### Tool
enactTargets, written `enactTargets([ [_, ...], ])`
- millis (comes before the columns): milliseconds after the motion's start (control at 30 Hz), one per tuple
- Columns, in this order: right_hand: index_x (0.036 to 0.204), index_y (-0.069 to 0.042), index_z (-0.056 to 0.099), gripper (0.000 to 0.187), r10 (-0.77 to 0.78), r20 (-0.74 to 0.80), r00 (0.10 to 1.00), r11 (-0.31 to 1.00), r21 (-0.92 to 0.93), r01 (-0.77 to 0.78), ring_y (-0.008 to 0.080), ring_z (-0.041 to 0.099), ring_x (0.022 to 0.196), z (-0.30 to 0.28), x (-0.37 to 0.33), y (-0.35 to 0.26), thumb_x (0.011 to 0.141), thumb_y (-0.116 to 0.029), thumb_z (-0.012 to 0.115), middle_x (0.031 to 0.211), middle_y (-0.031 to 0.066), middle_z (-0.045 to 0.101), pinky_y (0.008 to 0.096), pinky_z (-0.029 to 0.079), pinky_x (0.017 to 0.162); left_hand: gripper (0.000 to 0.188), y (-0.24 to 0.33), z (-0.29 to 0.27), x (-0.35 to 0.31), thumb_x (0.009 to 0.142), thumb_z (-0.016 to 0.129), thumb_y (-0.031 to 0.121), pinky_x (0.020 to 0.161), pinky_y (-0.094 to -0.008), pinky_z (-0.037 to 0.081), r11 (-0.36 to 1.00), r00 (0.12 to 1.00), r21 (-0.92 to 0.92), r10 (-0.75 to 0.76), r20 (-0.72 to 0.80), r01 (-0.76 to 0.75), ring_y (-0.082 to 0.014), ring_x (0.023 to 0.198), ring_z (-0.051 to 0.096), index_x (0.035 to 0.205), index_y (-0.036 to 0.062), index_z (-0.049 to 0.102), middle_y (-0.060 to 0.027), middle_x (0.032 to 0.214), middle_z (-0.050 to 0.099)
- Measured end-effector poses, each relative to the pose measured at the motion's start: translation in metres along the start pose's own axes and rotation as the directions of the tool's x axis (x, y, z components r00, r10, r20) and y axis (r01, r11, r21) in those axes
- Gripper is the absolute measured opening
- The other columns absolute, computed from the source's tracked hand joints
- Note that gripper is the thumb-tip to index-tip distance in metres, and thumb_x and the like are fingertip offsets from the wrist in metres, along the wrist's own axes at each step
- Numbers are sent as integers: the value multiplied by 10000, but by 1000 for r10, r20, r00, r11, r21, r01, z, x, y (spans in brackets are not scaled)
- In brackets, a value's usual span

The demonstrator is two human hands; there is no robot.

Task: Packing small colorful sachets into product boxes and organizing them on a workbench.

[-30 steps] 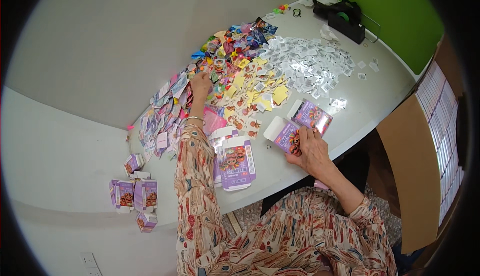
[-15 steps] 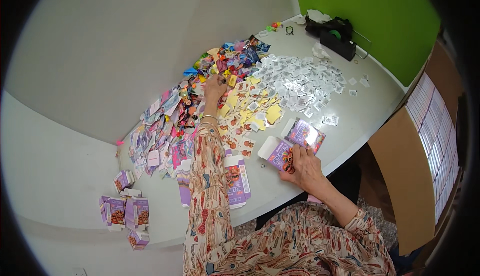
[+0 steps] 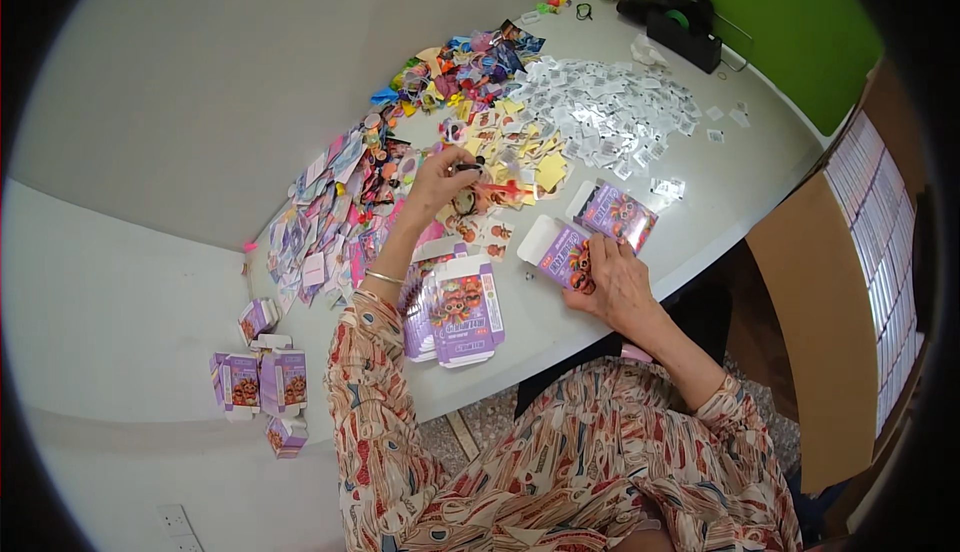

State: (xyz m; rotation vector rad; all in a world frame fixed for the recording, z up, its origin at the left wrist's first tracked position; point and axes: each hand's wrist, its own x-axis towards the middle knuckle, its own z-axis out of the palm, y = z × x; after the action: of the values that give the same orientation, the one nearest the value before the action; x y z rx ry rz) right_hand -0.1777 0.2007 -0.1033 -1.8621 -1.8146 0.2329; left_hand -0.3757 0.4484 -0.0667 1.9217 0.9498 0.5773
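My right hand [image 3: 615,282] is closed round an open purple carton [image 3: 555,255], its fingers over the front and a white flap standing up at its end. Another open purple carton [image 3: 612,214] lies against its far side. My left hand [image 3: 442,184] is above the sticker sheets, fingers pinched on a small dark item [image 3: 468,166]. Beside those fingertips shows a blurred red piece [image 3: 508,191]; whether the hand holds it too is unclear. Flattened purple cartons [image 3: 465,307] lie below the left hand, near the table edge.
Small white packets [image 3: 600,112] form a wide heap, with yellow cards [image 3: 550,172] beside it. Colourful small toys [image 3: 450,72] and pastel packets [image 3: 315,227] line the wall. Folded cartons [image 3: 283,382] stand at left. A black tape dispenser [image 3: 685,40] sits far right, a large cardboard box [image 3: 800,302] nearer.
My left hand has come back from the toy pile toward the cartons, now with a small dark item in its fingers. My right hand keeps its hold on the carton. The view has shifted slightly.
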Motion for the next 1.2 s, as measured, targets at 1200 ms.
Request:
enactTargets([
  [1200, 1027, 59, 452, 661, 20, 15, 1000, 997, 71, -21, 357, 607, 845, -18, -17, 3, 652, -374, 781, 892, 199, 556, 411, 522, 682, 208, 63, 60, -71, 780, 726, 164, 877, -331, 427, 886, 938, 307, 325, 118, -346, -223, 993, 568, 938, 34, 689, -89, 1060, 611],
])
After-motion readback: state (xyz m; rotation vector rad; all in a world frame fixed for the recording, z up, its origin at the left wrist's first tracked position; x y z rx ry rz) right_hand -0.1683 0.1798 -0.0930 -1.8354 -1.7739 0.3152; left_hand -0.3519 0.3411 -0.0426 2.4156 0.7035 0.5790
